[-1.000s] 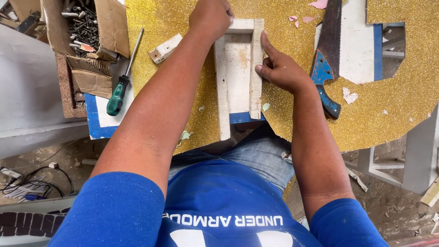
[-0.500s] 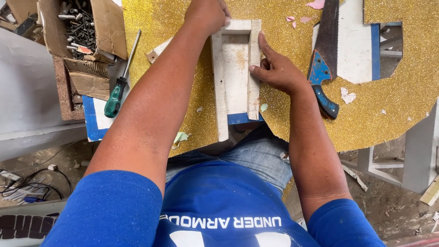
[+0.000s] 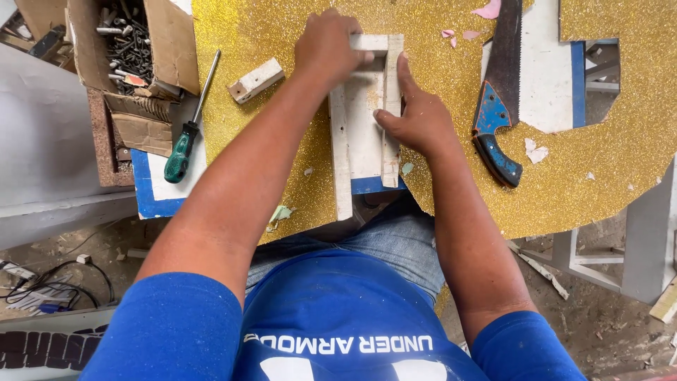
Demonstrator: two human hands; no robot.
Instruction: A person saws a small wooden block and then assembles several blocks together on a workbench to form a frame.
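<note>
A small white wooden frame (image 3: 363, 127) of three strips lies on a gold glitter board (image 3: 282, 155). My left hand (image 3: 328, 46) grips the frame's far left corner, fingers curled over the short top strip. Fingers extended, my right hand (image 3: 416, 120) presses flat against the right strip, thumb on its lower part. Both forearms reach forward from my blue shirt.
A hand saw with a blue handle (image 3: 497, 106) lies right of the frame. A green-handled screwdriver (image 3: 187, 134) and a loose wood block (image 3: 255, 79) lie to the left. A cardboard box of screws (image 3: 127, 42) stands at the far left. Cables lie on the dirt floor (image 3: 42, 289).
My left hand has settled over the frame's top left corner. The right hand slid slightly along the right strip. The frame has barely shifted.
</note>
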